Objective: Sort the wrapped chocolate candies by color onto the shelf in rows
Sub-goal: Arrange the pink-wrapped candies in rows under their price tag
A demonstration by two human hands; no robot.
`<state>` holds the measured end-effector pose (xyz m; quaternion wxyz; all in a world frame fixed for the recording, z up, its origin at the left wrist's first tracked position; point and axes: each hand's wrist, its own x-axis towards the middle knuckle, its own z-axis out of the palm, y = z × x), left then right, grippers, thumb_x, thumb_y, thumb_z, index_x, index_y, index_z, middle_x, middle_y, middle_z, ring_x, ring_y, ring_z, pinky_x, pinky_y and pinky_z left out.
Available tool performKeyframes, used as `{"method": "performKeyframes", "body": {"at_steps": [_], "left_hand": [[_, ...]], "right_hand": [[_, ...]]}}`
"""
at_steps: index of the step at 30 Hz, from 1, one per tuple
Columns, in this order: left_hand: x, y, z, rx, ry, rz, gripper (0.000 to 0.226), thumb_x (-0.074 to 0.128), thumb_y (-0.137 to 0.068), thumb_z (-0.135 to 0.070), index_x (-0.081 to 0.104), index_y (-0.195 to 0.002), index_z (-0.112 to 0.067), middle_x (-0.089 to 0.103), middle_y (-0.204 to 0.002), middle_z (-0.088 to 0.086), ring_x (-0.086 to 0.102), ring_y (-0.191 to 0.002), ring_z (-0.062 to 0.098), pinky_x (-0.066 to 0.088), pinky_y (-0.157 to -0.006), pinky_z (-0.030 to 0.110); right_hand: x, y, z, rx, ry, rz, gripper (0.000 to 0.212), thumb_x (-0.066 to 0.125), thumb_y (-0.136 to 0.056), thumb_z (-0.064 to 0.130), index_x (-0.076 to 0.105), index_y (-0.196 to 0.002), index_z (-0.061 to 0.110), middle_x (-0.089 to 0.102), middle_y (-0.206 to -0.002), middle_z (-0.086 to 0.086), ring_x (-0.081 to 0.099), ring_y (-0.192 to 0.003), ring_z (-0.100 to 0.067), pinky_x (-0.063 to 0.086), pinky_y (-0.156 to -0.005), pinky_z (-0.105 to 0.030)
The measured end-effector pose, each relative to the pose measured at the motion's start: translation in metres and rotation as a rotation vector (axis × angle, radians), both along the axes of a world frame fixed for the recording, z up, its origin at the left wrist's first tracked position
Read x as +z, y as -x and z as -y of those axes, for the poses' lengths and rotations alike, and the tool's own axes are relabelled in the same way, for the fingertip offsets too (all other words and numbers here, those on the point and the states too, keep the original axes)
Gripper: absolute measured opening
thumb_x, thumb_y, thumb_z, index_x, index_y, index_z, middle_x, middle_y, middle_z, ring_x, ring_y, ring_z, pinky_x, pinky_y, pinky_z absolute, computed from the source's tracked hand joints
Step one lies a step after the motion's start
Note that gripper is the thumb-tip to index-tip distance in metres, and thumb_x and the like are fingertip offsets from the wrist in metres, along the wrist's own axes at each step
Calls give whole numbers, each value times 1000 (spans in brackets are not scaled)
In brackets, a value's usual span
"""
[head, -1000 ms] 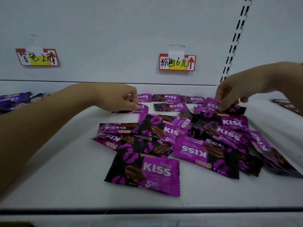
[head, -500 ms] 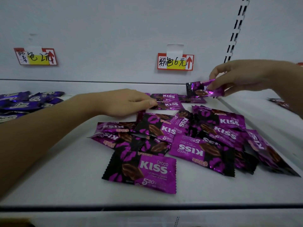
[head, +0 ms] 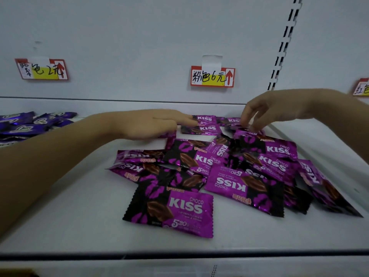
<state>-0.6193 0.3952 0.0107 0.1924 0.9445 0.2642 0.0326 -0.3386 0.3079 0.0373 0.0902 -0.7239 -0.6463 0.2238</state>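
Several magenta-and-black "Choco Kiss" candies lie in a loose pile on the white shelf, one alone at the front. A few more form a short row at the back. My left hand lies flat with straight fingers, its fingertips touching the left end of that row. My right hand reaches down behind the pile, curled fingertips pinching a magenta candy that rests low against the shelf beside the row.
A heap of blue-purple candies sits at the far left of the shelf. Handwritten price tags hang on the back wall, another at the right edge. A slotted upright and a dark front lip bound the shelf.
My right hand lifted a magenta candy off the pile, carried it up and back, then lowered it to the shelf by the back row. My left hand flattened and slid right along that row.
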Motion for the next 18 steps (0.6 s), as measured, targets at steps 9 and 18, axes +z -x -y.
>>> {"method": "performKeyframes", "body": {"at_steps": [9, 18], "left_hand": [[-3, 9, -18, 35, -38, 50, 32, 61, -91, -17, 62, -115, -38, 57, -130, -12, 51, -121, 4, 41, -107, 33], [-1, -1, -5, 27, -40, 226, 20, 63, -89, -25, 67, -107, -33, 65, -105, -21, 59, -96, -9, 48, -87, 17]], "right_hand": [[0, 6, 4, 40, 2, 63, 19, 68, -84, 18, 73, -97, 30, 71, -84, 19, 62, -92, -3, 40, -93, -27], [13, 7, 7, 53, 75, 1, 15, 69, -83, 14, 75, -96, 17, 73, -97, -8, 66, -96, -27, 55, -82, -31]]}}
